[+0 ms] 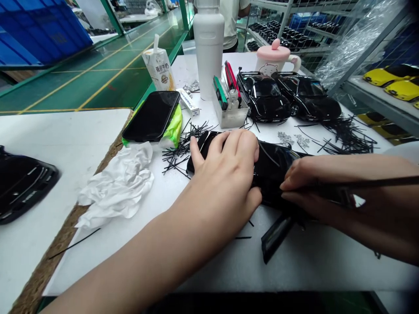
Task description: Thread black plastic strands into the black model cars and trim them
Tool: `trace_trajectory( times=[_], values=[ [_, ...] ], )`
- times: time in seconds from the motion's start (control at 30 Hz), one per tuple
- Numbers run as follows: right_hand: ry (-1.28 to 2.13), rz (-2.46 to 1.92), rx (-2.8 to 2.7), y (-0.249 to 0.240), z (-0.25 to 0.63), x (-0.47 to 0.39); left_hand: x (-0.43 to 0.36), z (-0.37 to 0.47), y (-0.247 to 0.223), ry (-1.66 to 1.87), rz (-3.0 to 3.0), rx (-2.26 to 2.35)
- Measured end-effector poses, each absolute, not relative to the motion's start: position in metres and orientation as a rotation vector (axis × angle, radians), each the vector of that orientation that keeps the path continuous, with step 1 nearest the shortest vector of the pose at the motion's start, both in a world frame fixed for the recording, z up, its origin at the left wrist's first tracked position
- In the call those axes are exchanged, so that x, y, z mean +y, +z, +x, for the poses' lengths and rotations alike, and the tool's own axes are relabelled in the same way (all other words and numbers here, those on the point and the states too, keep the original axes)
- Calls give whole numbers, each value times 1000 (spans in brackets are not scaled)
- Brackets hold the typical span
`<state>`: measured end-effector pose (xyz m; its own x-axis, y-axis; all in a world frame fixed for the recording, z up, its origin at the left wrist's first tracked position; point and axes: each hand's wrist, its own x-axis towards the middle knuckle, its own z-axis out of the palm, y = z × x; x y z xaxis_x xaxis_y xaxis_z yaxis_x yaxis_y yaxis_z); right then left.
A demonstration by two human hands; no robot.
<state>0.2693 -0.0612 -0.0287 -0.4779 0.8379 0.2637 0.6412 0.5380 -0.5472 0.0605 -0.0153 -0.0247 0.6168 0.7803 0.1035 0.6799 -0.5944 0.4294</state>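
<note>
The left hand (229, 170) is closed over the black model car (270, 161), fingers curled across its top and the thumb pressed in at about 4 o'clock of the palm. The right hand (319, 172) sets its fingertips against the car at 3 o'clock; shadow hides what lies between them, so I cannot tell whether that grip is closed on anything. A dark slender bar (386, 181) runs along this hand, partly hidden.

The car sits mid-desk (229, 279), and a dark panel (278, 237) juts from it towards 5 o'clock. For clean work here, I would let the left palm steady the body with broad, light pressure, sparing the gloss, while the right fingertips do the fine work. Neither wrist should lean on that panel, which looks easy to strain. Tilting the car a little towards the light would probably help.

Further out, black strips (183, 150) lie scattered at 10 o'clock, close enough to scratch the paint if the car slides that way. Small clear pieces (293, 139) sit at 1 o'clock and could be swept aside by a sleeve. Two black cars (288, 98) stand at 1 o'clock beyond, crumpled tissue (121, 187) at 9.
</note>
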Motion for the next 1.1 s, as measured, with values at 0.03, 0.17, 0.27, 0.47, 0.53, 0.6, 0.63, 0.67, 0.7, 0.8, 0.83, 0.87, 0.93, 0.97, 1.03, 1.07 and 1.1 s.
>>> trace_trajectory(
  times=[0.03,0.17,0.27,0.47,0.53,0.6,0.63,0.67,0.7,0.8,0.83,0.87,0.93,0.97,1.03,1.07,1.1],
  values=[
    [501,-1197,-2330,-25,267,-61,-15,60,-26,421,2507,1172],
    [444,-1155,-2419,-18,259,-58,-14,60,-27,437,2546,1172],
    [521,-1100,-2392,-21,261,-57,-14,59,-26,393,2556,1174],
    [532,-1081,-2275,-37,271,-60,-14,59,-26,409,2570,1155],
    [566,-1086,-2273,-39,274,-62,-14,59,-25,392,2562,1160],
    [588,-1099,-2266,-39,275,-62,-14,58,-25,395,2555,1158],
    [589,-1103,-2266,-39,276,-63,-14,58,-26,407,2555,1155],
    [585,-1111,-2262,-38,276,-63,-14,58,-27,421,2559,1151],
    [575,-1118,-2252,-38,277,-64,-14,58,-28,438,2565,1147],
    [553,-1154,-2216,-37,279,-65,-14,57,-31,474,2582,1140],
    [557,-1164,-2213,-38,280,-66,-14,57,-31,476,2585,1138],
    [567,-1171,-2220,-39,281,-66,-14,57,-32,477,2584,1138],
    [601,-1171,-2249,-41,282,-68,-14,57,-32,476,2580,1140],
    [612,-1168,-2261,-42,282,-68,-15,57,-32,475,2577,1142],
    [613,-1154,-2279,-43,280,-69,-15,57,-31,475,2573,1145],
    [604,-1137,-2288,-42,278,-69,-15,57,-30,474,2572,1147],
    [586,-1117,-2296,-41,276,-69,-15,57,-30,471,2573,1147]
  ],
)
